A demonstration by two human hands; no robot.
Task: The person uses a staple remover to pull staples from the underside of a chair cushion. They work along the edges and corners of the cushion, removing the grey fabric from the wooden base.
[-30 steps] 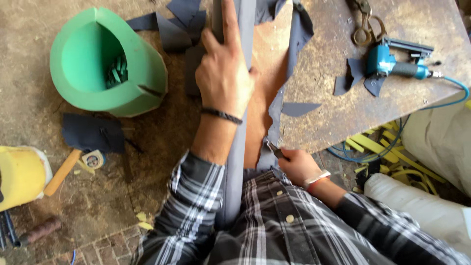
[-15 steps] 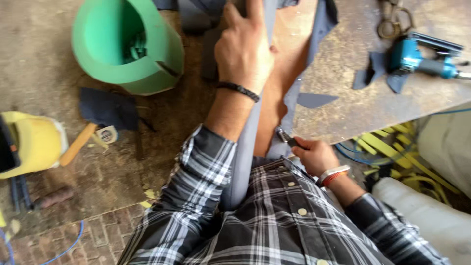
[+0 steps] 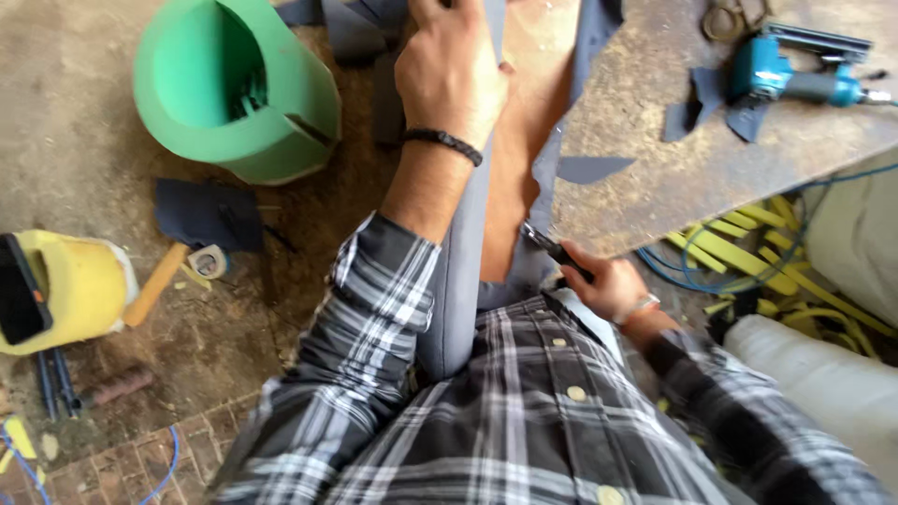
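My left hand (image 3: 454, 70), a black band on its wrist, presses down on a long grey fabric-covered piece (image 3: 465, 262) that runs from my lap toward the top of the view. Beside it lies a bare brown wooden panel (image 3: 519, 178) edged with grey fabric (image 3: 552, 168). My right hand (image 3: 608, 285) is close to my body and grips a small dark metal tool (image 3: 552, 251), whose tip touches the fabric edge by the board's corner. My plaid sleeves cover both forearms.
A rusty board (image 3: 711, 150) at the right carries a blue pneumatic tool (image 3: 795, 79), scissors (image 3: 734, 19) and fabric scraps. On the dirt floor stand a green plastic tub (image 3: 234, 89), a yellow container (image 3: 65, 285), a tape roll (image 3: 208, 262) and yellow straps (image 3: 748, 252).
The view has shifted and come closer, so the scene sits lower and larger. My left hand stays on the grey piece; my right hand stays at the fabric edge with the tool.
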